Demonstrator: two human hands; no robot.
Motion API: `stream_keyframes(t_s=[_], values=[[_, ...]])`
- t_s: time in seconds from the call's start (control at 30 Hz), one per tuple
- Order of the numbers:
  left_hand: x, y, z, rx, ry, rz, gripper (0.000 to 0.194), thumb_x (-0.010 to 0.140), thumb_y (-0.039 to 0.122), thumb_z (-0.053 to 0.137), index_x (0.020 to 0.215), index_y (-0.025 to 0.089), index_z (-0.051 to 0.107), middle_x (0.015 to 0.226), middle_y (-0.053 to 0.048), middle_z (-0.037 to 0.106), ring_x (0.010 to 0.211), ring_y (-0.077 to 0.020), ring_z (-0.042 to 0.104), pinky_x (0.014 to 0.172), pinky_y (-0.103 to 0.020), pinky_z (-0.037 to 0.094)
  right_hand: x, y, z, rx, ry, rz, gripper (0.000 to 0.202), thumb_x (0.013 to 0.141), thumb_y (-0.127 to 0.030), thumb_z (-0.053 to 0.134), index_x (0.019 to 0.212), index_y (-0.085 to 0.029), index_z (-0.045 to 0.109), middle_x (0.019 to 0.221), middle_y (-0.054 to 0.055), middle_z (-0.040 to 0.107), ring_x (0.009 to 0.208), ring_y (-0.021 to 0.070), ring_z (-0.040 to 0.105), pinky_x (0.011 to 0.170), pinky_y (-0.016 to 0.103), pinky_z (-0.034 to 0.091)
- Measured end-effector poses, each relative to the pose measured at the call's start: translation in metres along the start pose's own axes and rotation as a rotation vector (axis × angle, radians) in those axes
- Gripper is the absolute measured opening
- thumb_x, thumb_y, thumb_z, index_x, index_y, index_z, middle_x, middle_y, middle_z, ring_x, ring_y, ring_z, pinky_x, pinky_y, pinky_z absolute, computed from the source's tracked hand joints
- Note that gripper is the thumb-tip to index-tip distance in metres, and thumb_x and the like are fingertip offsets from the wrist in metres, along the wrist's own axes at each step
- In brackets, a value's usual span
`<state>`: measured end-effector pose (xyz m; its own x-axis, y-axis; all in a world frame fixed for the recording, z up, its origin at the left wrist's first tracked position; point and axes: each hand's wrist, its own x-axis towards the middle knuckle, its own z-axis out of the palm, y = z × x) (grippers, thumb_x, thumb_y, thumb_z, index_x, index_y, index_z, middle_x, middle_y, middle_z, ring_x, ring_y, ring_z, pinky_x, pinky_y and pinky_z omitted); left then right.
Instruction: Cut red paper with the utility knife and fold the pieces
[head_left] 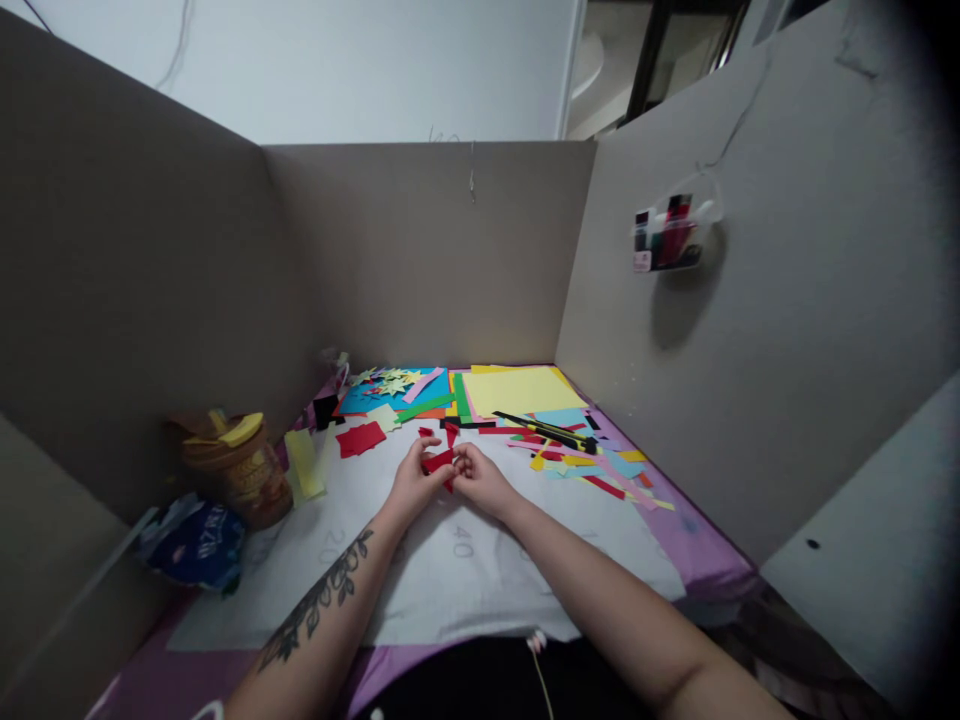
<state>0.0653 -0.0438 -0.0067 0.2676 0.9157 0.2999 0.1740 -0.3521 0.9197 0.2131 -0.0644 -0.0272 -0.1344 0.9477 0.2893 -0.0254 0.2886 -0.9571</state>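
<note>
Between my two hands, over the white sheet, is a piece of red paper (438, 461) with angled edges that look folded or cut. My left hand (413, 478) pinches it from the left, thumb in front. From the right, the bent fingers of my right hand (478, 479) close on its edge. A small red tip shows below the fingers. Just beyond my hands lie small red paper pieces (451, 433). A stack of red paper (361, 439) rests to the left of them. The exact shape of the held piece is partly hidden by my fingers.
Paper strips (600, 465) and a black-and-yellow craft knife (551, 432) lie at the right. Yellow sheets (521, 391) and a blue sheet (352, 403) with paper stars are at the back. A brown tub (251, 480) and blue bag (196, 545) stand left. Grey panels (427, 250) enclose the table.
</note>
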Motion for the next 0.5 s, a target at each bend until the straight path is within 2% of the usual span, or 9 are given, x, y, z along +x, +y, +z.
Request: stream_keyframes(t_s=[0.17,0.33,0.4,0.5], values=[[-0.001,-0.002,0.002,0.019,0.010,0.009,0.054,0.066,0.025,0.067,0.116,0.018,0.047,0.080,0.000,0.062,0.064,-0.0145,0.058,0.060,-0.025,0.045,0.000,0.001,0.000,0.088,-0.019,0.010,0.021,0.070,-0.024,0.064,0.084,-0.020,0.048,0.066,-0.006,0.050,0.056,0.0094,0.047,0.055,0.022,0.036],[-0.001,-0.002,0.005,0.007,0.002,0.004,0.058,0.065,0.025,0.068,0.118,0.017,0.045,0.073,0.002,0.059,0.063,-0.0137,0.057,0.058,-0.024,0.043,-0.001,-0.004,-0.001,0.100,0.010,0.047,0.021,0.068,-0.027,0.066,0.071,-0.019,0.047,0.061,-0.005,0.052,0.055,0.0099,0.047,0.053,0.022,0.035],[-0.002,-0.002,0.005,0.016,-0.044,0.009,0.047,0.067,0.028,0.067,0.110,0.017,0.051,0.073,0.001,0.060,0.063,-0.0136,0.056,0.058,-0.023,0.043,-0.001,-0.007,-0.002,0.122,0.055,0.095,0.018,0.067,-0.026,0.064,0.073,-0.019,0.049,0.059,-0.005,0.053,0.051,0.0089,0.045,0.049,0.021,0.033],[-0.003,-0.004,0.005,0.069,-0.113,0.019,0.024,0.072,0.034,0.063,0.086,0.015,0.060,0.069,0.000,0.061,0.061,-0.0137,0.055,0.056,-0.023,0.041,0.000,-0.011,-0.004,0.154,0.111,0.147,0.016,0.067,-0.024,0.061,0.078,-0.018,0.052,0.054,-0.007,0.050,0.045,0.0076,0.040,0.045,0.020,0.028]])
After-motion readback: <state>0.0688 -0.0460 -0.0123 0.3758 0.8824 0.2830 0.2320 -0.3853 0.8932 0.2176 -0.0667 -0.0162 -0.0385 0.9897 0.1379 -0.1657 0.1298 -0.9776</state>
